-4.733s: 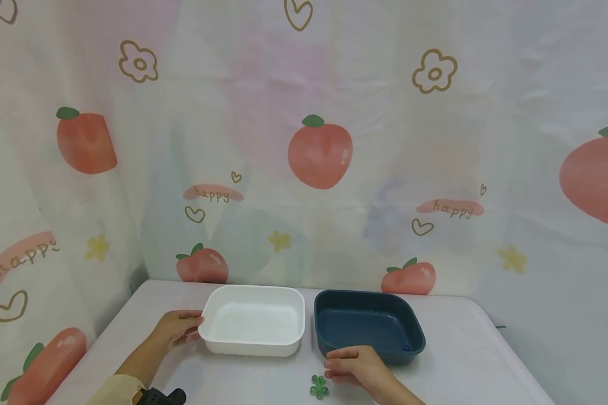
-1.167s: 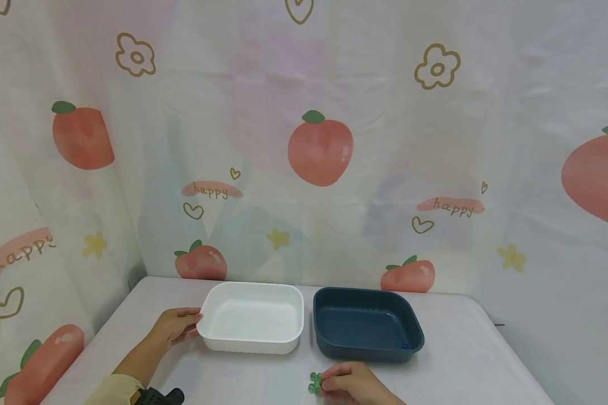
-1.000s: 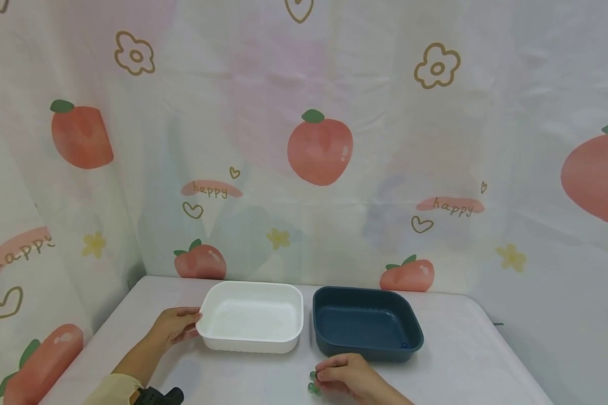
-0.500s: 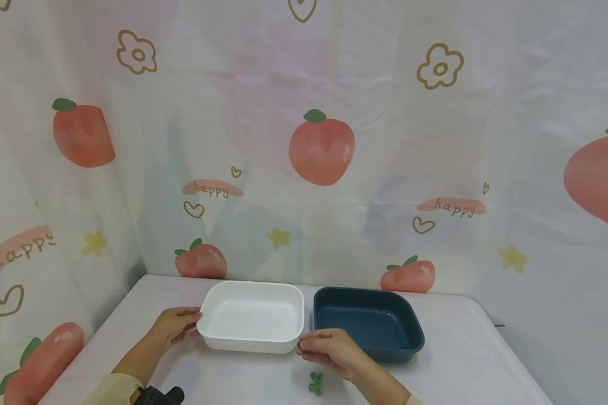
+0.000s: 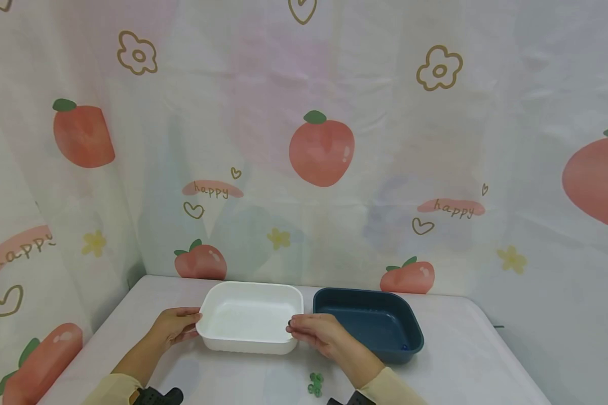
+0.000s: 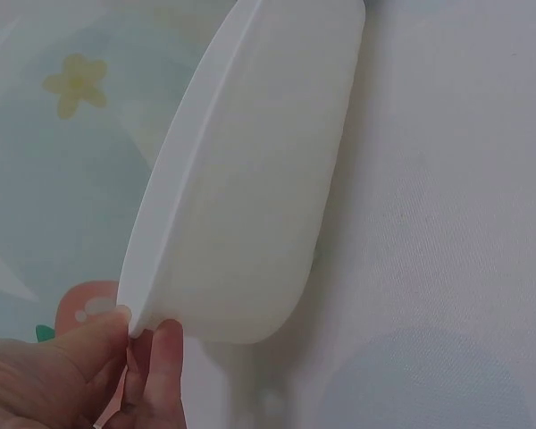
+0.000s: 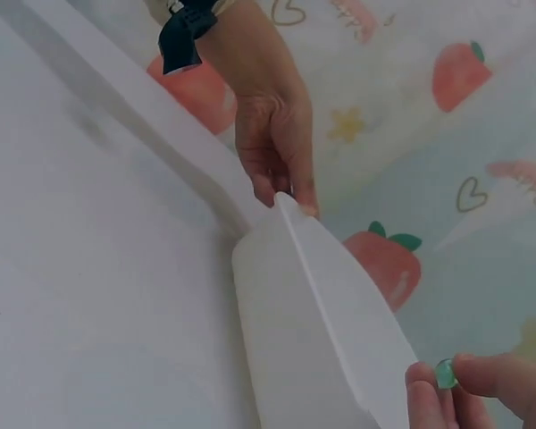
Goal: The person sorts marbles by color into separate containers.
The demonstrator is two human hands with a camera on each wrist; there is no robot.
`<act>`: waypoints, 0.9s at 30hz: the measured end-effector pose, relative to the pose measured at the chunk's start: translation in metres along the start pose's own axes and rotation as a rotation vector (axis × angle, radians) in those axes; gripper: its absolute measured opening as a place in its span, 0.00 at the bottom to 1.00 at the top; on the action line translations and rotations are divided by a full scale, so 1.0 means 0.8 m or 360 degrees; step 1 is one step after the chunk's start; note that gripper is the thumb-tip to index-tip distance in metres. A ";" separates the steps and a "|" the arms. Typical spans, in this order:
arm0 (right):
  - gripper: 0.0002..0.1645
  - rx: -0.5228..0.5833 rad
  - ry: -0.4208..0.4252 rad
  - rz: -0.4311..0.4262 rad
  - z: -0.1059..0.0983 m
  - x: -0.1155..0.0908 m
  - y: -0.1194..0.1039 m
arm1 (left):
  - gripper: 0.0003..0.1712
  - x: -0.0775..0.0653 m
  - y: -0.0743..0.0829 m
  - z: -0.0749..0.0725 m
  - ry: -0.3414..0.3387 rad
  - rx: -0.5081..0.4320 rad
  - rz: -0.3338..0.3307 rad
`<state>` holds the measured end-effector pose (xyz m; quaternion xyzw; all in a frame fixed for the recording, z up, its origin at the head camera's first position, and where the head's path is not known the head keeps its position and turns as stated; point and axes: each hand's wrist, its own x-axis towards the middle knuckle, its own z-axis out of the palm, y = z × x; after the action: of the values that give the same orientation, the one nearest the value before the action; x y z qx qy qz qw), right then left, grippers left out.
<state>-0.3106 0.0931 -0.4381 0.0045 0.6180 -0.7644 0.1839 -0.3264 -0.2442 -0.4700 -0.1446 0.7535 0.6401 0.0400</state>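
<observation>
A white plastic basin (image 5: pixel 250 339) stands on the table, its left rim pinched between the thumb and fingers of my left hand (image 5: pixel 172 329). The left wrist view shows that grip at the basin's corner. My right hand (image 5: pixel 321 333) is at the basin's right rim and overlaps it in the head view. Between its thumb and fingertips it pinches a clear green glass marble (image 7: pixel 445 374), shown close to the rim in the right wrist view. Several more green marbles (image 5: pixel 315 385) lie in a cluster on the table, below the right hand.
A dark blue basin (image 5: pixel 367 355) stands right of the white one, with a small blue marble (image 5: pixel 404 347) in its front right corner. My right forearm crosses its front left side. A printed curtain (image 5: pixel 324 236) rises behind the white-covered table (image 5: pixel 466 360).
My right hand has taken a green marble from the cluster and carried it up and left to the white basin's right rim. The left hand has kept its hold on the basin.
</observation>
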 end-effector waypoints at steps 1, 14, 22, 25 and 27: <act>0.22 0.0008 0.0006 -0.0001 0.001 0.002 0.001 | 0.25 0.000 0.000 0.000 0.0005 0.0005 -0.0002; 0.19 0.0012 0.0100 0.0017 0.007 0.010 0.014 | 0.25 -0.002 0.002 0.001 0.0001 0.0048 -0.0001; 0.18 -0.0013 0.0110 0.0010 0.009 0.009 0.014 | 0.25 -0.004 0.003 0.001 0.0014 0.0060 -0.0009; 0.19 -0.0049 0.0110 0.0017 0.010 0.008 0.012 | 0.25 -0.004 0.003 0.001 0.0012 0.0046 0.0000; 0.20 -0.0076 0.0105 0.0027 0.011 0.007 0.011 | 0.25 -0.004 0.003 0.001 0.0019 0.0037 -0.0001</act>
<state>-0.3111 0.0820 -0.4458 0.0306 0.6418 -0.7472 0.1699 -0.3242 -0.2428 -0.4670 -0.1481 0.7611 0.6304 0.0373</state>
